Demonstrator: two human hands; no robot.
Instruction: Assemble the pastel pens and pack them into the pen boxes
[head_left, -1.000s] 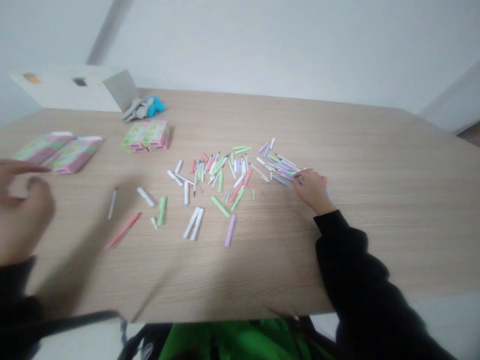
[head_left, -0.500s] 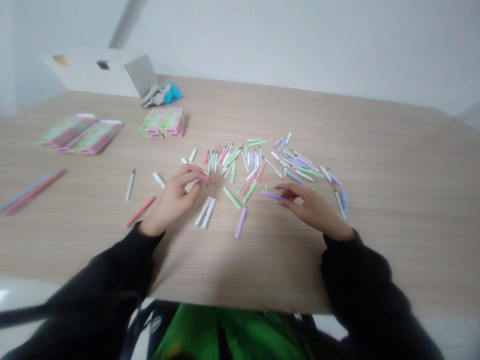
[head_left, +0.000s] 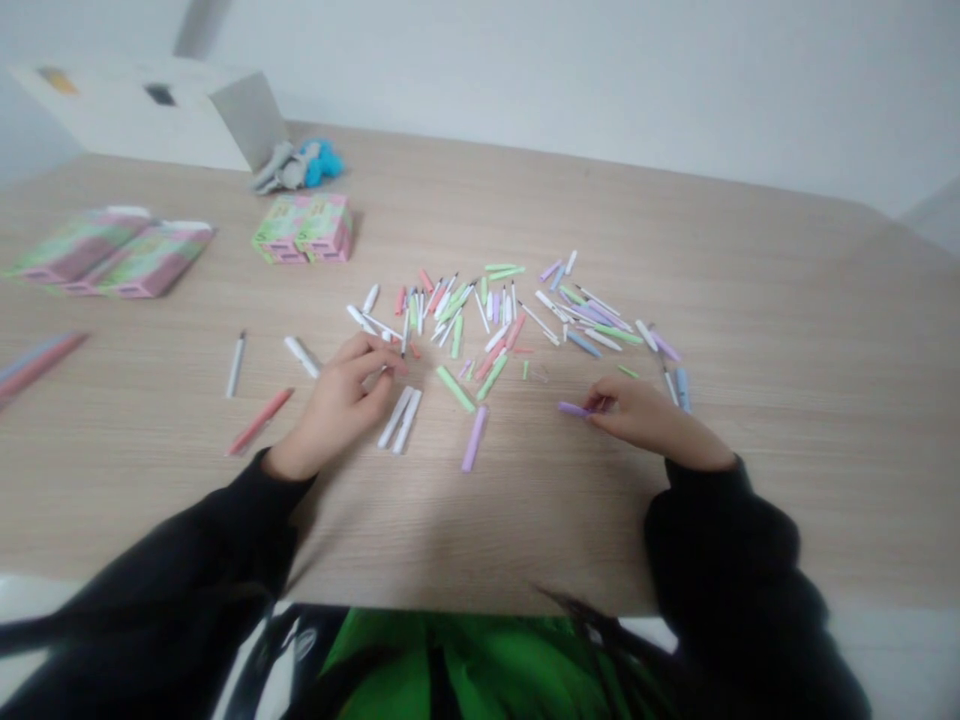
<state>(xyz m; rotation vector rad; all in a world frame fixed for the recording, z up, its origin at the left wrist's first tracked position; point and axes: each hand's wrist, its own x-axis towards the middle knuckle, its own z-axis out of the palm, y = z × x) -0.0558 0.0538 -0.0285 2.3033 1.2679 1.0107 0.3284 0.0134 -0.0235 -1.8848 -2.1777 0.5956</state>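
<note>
Big wood-grain table [head_left: 555, 530] filling most of the view, plain pale wall [head_left: 570, 80] behind it. White box [head_left: 135, 110] at the far left, up near the wall. Closer in, two flat pink-and-green packs [head_left: 154, 270] side by side, then a neat block of small pink-and-green boxes [head_left: 304, 230] to the right of those. Right hand [head_left: 634, 410] out past the middle of the table, left hand [head_left: 349, 395] just left of the main scatter, near a pair of white pieces [head_left: 408, 421]. Soft-looking grey-and-blue bundle [head_left: 321, 163] right beside the white box. As for the slim pieces [head_left: 456, 337]: white, green, coral, purple and blue, messily spread over the middle of the table, some crossing each other. Coral stick [head_left: 260, 421] and dark-tipped white stick [head_left: 236, 364] off on the left, well apart from that mess. Loose purple piece [head_left: 475, 438] lying between the hands, nearer the front edge. Right fingers [head_left: 604, 391] pinched around a second purple piece [head_left: 572, 409], one end poking out to the left. Left fingers [head_left: 366, 348] a bit bent; honestly can't tell if gripping anything. Smallest of all, a tiny green bit [head_left: 628, 372] just behind the right hand.
</note>
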